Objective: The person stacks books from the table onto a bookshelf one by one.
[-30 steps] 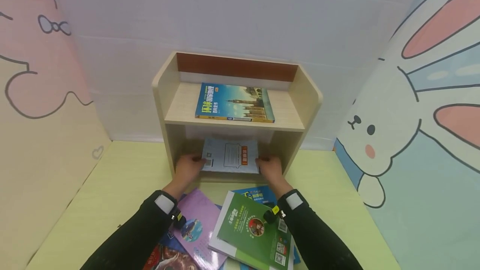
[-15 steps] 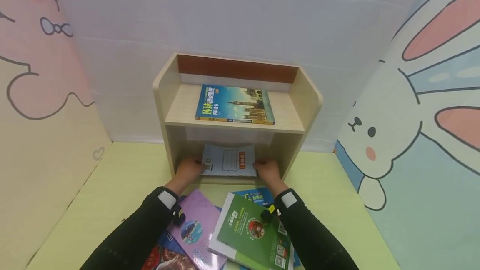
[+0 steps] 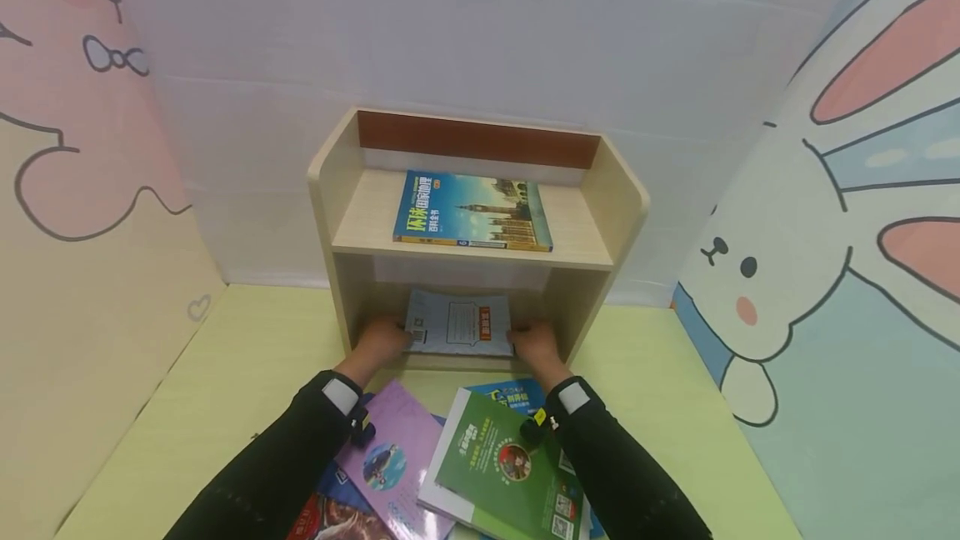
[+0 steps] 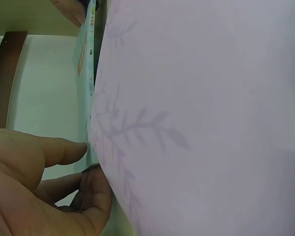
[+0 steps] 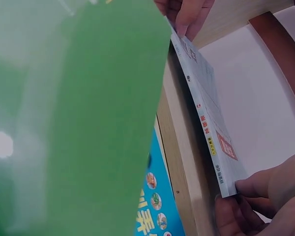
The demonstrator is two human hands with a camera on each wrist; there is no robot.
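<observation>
In the head view a pale blue book (image 3: 458, 323) lies flat inside the lower compartment of a wooden shelf (image 3: 472, 257), barcode side up. My left hand (image 3: 383, 339) pinches its left end. The left wrist view shows the thumb (image 4: 66, 151) on top and curled fingers beneath. On the right end, my right hand (image 3: 536, 343) has the same kind of pinch. In the right wrist view the spine (image 5: 202, 118) faces outward, with a dark gap between the book and the compartment floor. How the far edge lies is unclear.
A blue book with a clock tower (image 3: 474, 211) lies on the upper shelf. Before the shelf, under my forearms, are a purple book (image 3: 397, 473), a green book (image 3: 510, 465), a blue book (image 3: 517, 394) and a red-brown one (image 3: 348, 521). Walls stand behind and at both sides.
Both hands and the pale blue book have sunk slightly and gone a little deeper into the lower compartment. The grip at both ends stays the same. Other books have not moved.
</observation>
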